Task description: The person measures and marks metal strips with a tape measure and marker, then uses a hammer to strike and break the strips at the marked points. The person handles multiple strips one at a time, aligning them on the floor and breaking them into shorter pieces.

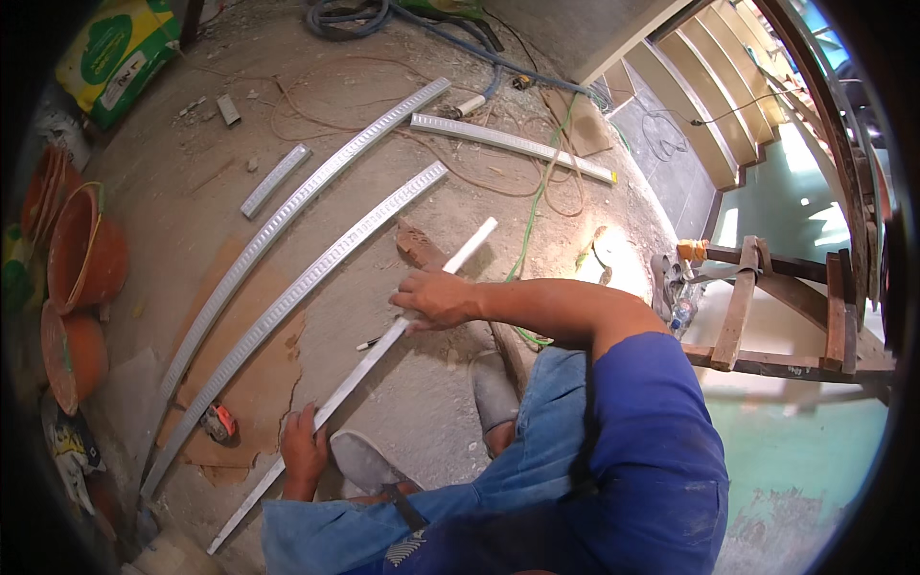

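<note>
Head view: my right hand [436, 299] presses flat, fingers spread, on the metal strip [359, 372] at frame centre; my left hand [305, 450] curls closed around it, lower left. Steady pressure should stop it sliding. Perforated rails [287, 302] lie beside it.

Looks like a bldg site indoors, unfinished. I see a dusty bare concrete floor [383, 125] w/ perforated metal strips [287, 211] laid out, a cement bag [115, 53] far left, orange buckets [81, 254] at left, loose cables [537, 182], and raw stair steps [690, 105] far right.
</note>
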Demonstrator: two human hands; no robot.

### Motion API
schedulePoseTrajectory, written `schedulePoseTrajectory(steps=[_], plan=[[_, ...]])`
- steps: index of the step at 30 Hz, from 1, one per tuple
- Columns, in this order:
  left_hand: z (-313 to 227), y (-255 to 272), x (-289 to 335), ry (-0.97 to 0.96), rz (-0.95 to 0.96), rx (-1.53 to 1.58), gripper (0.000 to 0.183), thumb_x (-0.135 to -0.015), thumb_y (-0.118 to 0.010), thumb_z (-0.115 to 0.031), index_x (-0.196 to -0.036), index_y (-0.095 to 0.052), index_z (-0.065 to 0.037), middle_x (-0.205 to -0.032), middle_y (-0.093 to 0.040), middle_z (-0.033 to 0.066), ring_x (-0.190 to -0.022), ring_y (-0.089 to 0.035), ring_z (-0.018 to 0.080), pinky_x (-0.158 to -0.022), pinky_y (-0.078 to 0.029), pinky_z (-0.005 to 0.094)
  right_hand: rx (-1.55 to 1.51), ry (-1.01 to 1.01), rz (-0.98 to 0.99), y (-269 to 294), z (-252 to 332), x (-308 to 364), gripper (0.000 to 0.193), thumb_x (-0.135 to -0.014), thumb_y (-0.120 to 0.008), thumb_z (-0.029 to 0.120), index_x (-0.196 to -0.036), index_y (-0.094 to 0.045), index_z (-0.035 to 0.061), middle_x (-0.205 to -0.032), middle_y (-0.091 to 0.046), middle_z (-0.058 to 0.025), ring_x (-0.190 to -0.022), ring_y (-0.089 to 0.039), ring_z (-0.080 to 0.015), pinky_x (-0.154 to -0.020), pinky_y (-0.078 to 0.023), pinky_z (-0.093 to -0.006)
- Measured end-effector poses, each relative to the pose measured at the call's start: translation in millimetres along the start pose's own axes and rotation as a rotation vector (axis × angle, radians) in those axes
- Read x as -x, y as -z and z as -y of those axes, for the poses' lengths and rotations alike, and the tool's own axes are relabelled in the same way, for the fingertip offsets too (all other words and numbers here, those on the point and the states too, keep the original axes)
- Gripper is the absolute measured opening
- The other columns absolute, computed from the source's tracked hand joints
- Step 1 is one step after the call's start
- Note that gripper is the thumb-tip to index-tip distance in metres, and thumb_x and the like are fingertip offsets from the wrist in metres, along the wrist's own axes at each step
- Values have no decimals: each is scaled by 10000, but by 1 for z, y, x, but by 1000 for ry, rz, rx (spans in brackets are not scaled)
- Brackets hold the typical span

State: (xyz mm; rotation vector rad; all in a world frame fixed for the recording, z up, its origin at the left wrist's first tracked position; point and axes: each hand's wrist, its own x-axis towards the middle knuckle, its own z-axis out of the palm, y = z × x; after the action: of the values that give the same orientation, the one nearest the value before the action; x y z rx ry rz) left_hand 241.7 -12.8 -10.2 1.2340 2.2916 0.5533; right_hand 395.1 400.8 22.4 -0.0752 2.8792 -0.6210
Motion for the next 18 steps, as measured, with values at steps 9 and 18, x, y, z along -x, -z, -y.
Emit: schedulePoseTrajectory(steps=[9, 18], plan=[[26, 14, -1, -18, -176, -156, 602, -718, -599, 47, -1311, -578, -54, -1075, -558, 224, -985, -544, 430, -857, -437, 496, 121, -653, -263, 88, -141, 14, 450, -931, -639, 386, -1201, -578, 31, -1184, -644, -209, -1125, -602, -407, -950, -477, -512], [17, 6, 0, 105, -68, -140, 647, -810, -671, -59, -1420, -465, 2, -1215, -551, 253, -1137, -496, 441, -1008, -357, 525, 245, -888, -248, 80, -255, 43, 508, -936, -631, 347, -1314, -524, 26, -1342, -570, -193, -1198, -581, -404, -967, -499, -522]])
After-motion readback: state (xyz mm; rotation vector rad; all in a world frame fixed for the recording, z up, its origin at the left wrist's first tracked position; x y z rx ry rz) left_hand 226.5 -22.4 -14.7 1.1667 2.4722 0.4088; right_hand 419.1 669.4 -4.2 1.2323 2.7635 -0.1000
